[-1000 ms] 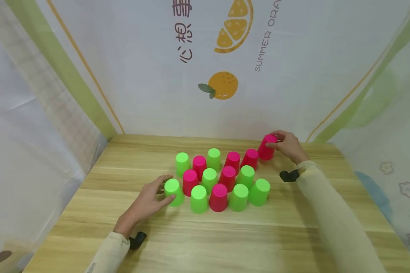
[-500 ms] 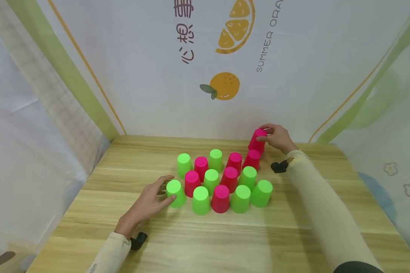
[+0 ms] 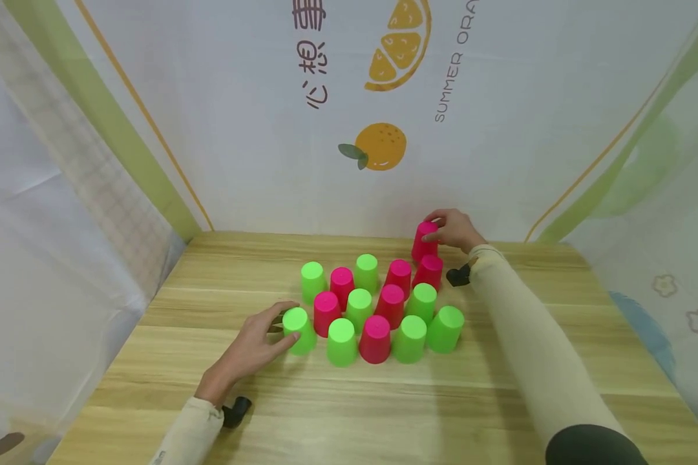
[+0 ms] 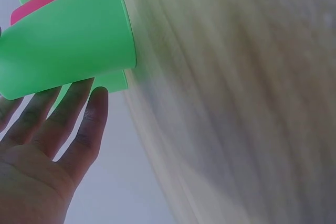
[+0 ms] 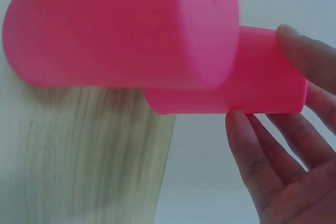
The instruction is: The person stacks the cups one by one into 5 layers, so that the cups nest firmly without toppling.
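My right hand (image 3: 457, 230) pinches a pink cup (image 3: 423, 244) near its closed top, at the far back of the table. That cup is upside down, just behind another upturned pink cup (image 3: 429, 274). In the right wrist view this nearer cup hides part of the held cup (image 5: 268, 72). My left hand (image 3: 254, 340) curves round an upturned green cup (image 3: 296, 329) at the front left, thumb on the near side and fingers behind. In the left wrist view the fingertips lie against the wall of the green cup (image 4: 68, 40).
Several more green and pink cups stand upside down in staggered rows, among them a front pink cup (image 3: 375, 339) and a right-end green cup (image 3: 445, 329). The wooden table (image 3: 349, 413) ends at a printed white curtain (image 3: 256, 161), close behind the right hand.
My right hand has carried the pink cup leftward from the back right, to behind the other pink cup. My left hand stays at the green cup.
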Tool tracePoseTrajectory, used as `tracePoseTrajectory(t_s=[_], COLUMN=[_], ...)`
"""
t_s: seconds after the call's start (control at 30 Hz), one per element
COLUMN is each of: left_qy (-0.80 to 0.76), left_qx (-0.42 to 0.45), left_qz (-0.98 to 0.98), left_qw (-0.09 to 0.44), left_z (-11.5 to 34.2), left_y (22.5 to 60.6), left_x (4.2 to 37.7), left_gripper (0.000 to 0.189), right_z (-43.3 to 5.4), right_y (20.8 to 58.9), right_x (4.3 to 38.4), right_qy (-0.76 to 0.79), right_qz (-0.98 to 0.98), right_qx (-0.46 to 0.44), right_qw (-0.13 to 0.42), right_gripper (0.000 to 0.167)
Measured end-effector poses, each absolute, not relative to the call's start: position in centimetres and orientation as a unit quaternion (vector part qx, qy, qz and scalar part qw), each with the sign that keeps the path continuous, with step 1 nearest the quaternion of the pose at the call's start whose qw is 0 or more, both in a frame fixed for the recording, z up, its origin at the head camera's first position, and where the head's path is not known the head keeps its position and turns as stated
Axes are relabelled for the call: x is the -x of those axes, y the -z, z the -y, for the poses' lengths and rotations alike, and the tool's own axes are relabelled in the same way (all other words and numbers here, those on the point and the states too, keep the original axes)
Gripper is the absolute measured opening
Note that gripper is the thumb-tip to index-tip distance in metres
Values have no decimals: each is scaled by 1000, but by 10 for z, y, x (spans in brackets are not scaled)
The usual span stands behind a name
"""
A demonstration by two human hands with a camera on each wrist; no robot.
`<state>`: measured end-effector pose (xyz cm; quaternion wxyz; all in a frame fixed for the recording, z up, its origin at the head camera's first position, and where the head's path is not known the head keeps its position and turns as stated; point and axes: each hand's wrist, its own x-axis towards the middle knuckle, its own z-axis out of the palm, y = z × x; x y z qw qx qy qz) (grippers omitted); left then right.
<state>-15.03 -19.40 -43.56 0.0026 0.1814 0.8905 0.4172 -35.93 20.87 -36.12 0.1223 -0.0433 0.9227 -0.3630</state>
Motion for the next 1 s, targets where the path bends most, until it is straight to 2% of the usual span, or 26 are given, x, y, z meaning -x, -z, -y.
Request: tracePoseTrajectory(t_s=[0.37, 1.0], left_qy=[-422, -417], left_qx=[-177, -172], left_qz=[-889, -893], left_qw=[11, 9], left_z=[193, 195], left_y=[436, 438], left_x=[151, 152], left_gripper=[47, 46], right_z=[-200, -184], right_y=[365, 368], right_x=[372, 383], right_qy=[300, 299], right_qz=[-945, -944], right_qx=[61, 60], right_qw=[112, 126], right_gripper=[48, 49])
